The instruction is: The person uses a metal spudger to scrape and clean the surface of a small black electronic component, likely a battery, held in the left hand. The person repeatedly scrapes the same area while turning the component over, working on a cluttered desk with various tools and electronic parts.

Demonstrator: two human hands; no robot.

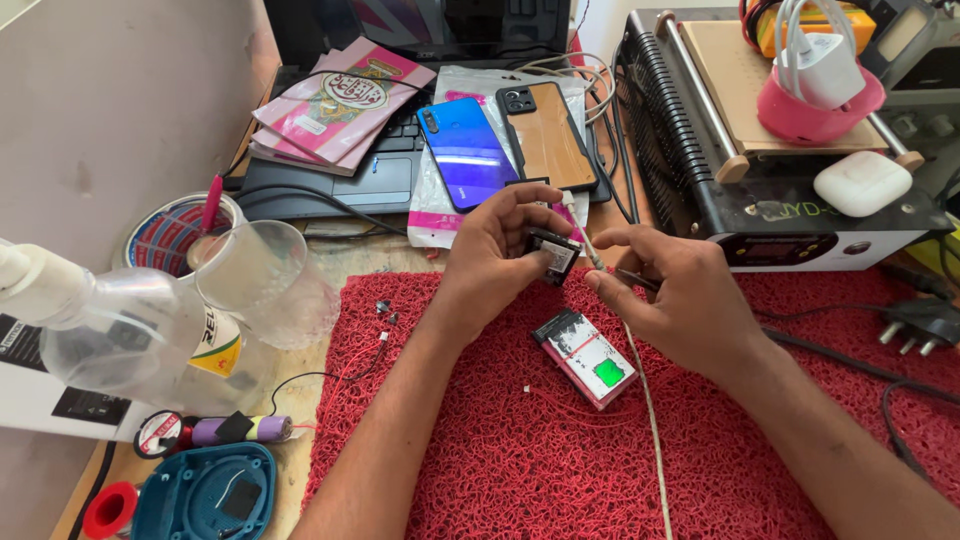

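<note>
Phones [500, 150] behind, battery [587, 356] below hands

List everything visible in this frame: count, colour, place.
small module: 1, black, in left hand
white cable: 1, white, across mat
flat battery: 1, red-edged, green patch, on mat
red mat: 1, red, centre
phones: 2, blue and tan-backed, above mat
laptop: 1, black, top
clear bottle: 1, left
earbud case: 1, white, right
left hand: holds module
right hand: pinches cable beside module
</note>
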